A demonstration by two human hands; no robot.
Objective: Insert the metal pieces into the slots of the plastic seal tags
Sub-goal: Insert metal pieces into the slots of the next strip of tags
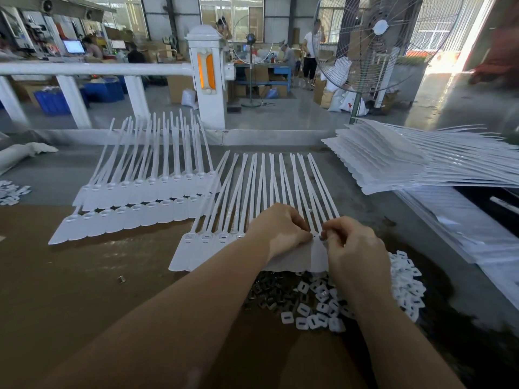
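A joined row of white plastic seal tags (196,248) lies in front of me, straps pointing away. The leftmost tags show metal pieces in their slots. My left hand (278,228) rests on the row with curled fingers and pinches a tag near its right end. My right hand (351,248) pinches a small metal piece (323,237) at the slot of that tag. A heap of dark metal pieces (269,293) lies just below the row. What sits under the hands is hidden.
Two more tag rows (134,211) lie to the left. A stack of tag sheets (393,161) sits at the right. White plastic caps (404,284) are heaped by the metal pieces. A loose metal piece (121,279) lies on the brown board. A standing fan (373,37) is behind.
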